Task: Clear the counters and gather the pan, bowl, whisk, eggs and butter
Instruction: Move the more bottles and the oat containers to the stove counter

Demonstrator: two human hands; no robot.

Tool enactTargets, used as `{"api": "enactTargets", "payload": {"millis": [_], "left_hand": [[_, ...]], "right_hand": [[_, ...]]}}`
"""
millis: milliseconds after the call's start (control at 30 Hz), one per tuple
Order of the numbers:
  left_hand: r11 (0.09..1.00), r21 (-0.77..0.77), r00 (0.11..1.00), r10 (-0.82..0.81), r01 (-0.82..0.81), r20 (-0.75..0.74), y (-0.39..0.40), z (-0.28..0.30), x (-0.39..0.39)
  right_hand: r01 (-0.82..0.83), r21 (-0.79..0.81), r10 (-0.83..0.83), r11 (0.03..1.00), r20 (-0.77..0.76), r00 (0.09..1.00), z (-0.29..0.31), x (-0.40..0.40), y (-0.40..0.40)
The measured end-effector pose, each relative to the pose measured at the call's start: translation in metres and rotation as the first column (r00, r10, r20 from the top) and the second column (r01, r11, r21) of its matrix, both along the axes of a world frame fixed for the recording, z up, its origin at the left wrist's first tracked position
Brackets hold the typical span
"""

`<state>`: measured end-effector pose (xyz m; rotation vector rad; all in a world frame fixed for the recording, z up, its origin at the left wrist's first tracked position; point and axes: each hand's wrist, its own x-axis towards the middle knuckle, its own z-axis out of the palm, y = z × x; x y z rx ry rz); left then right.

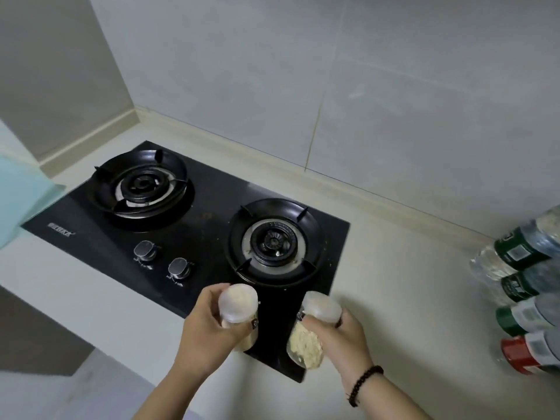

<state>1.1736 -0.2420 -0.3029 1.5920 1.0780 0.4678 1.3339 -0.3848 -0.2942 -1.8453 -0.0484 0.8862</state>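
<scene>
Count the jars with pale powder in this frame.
2. One jar is held in the left hand, the other jar in the right hand, both over the stove's front edge.

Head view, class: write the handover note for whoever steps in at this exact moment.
Left hand grips one capped jar of pale powder; right hand grips a second jar. Both jars are over the front edge of the black gas hob. Both burners are bare. Bottles stand at the right on the counter. Pan, bowl, whisk, eggs and butter are not in view, so gathering is left.
</scene>
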Motion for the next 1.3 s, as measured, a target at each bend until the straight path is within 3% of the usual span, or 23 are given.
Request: {"api": "enactTargets", "payload": {"millis": [133,300,533,767,1033,1300], "left_hand": [[1.000,0.021,1.000,-0.018,0.018,0.003,0.001,-0.010,-0.004],[0.998,0.052,1.000,-0.029,0.028,0.008,0.001,-0.017,-0.004],[0.996,0.086,1.000,0.015,-0.015,-0.003,-0.006,-0.022,0.000],[0.990,0.144,0.995,0.004,0.011,-0.104,-0.019,-0.025,-0.001],[0.961,0.196,0.974,0.214,-0.197,-0.069,-0.057,0.001,-0.011],[0.904,0.082,0.908,0.416,-0.419,0.051,-0.112,0.034,-0.038]], "right_hand": [[-0.118,-0.055,0.127,0.991,0.211,0.969,-0.009,-0.012,0.010],[-0.240,-0.118,0.266,0.964,0.341,0.901,-0.021,-0.018,0.015],[-0.364,-0.146,0.391,0.920,0.399,0.829,-0.034,-0.012,0.015],[-0.452,-0.139,0.467,0.881,0.414,0.781,-0.037,-0.007,0.009],[-0.544,-0.074,0.515,0.836,0.450,0.730,-0.010,0.001,-0.013],[-0.665,0.020,0.513,0.746,0.619,0.595,0.024,-0.003,-0.027]]}}
